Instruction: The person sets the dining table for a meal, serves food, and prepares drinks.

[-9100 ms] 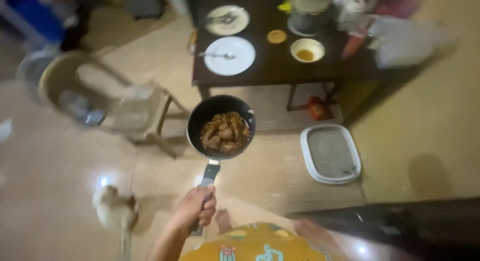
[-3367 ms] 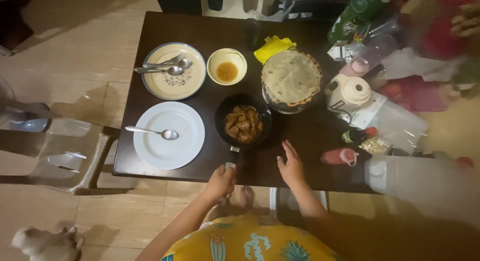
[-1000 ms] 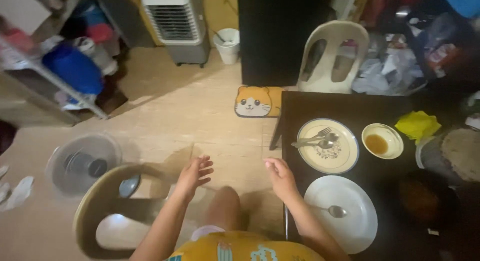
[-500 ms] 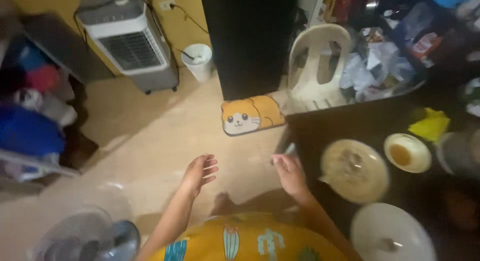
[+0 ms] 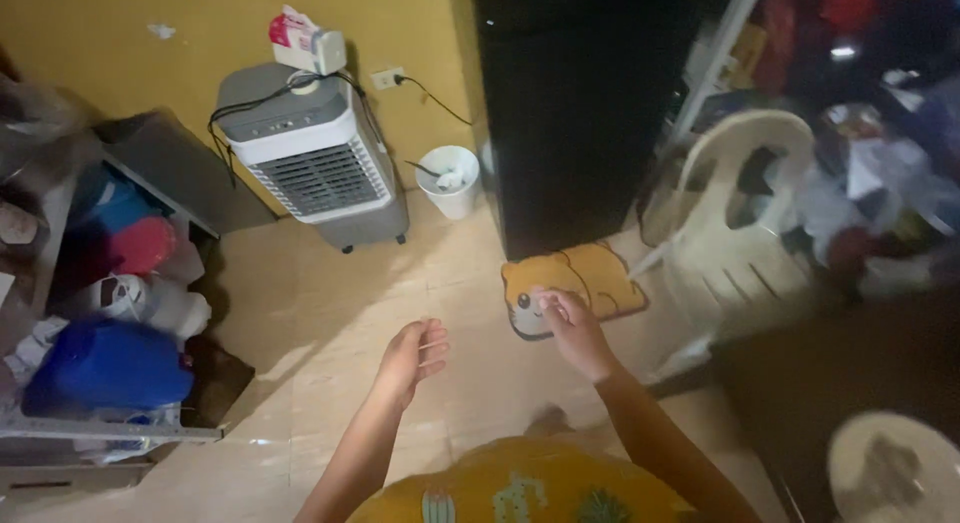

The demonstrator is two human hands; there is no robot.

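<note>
My left hand (image 5: 412,354) hangs over the tiled floor with its fingers loosely apart and nothing in it. My right hand (image 5: 567,327) is raised in front of me, fingers curled but holding nothing I can see. It overlaps an orange cat-shaped floor mat (image 5: 600,279) that lies at the foot of a tall black cabinet (image 5: 575,103). A corner of the dark table (image 5: 840,383) shows at the lower right, with a blurred plate (image 5: 888,470) on it.
A cream plastic chair (image 5: 745,233) stands right of the mat. A grey-and-white air cooler (image 5: 318,158) and a small white bin (image 5: 449,181) stand against the yellow wall. On the left, a metal shelf holds a blue container (image 5: 105,366) and other items.
The view has swung left and up, away from the table. The plates and bowl have left the frame; the air cooler and shelf are now larger. Both hands stay empty in front of me.
</note>
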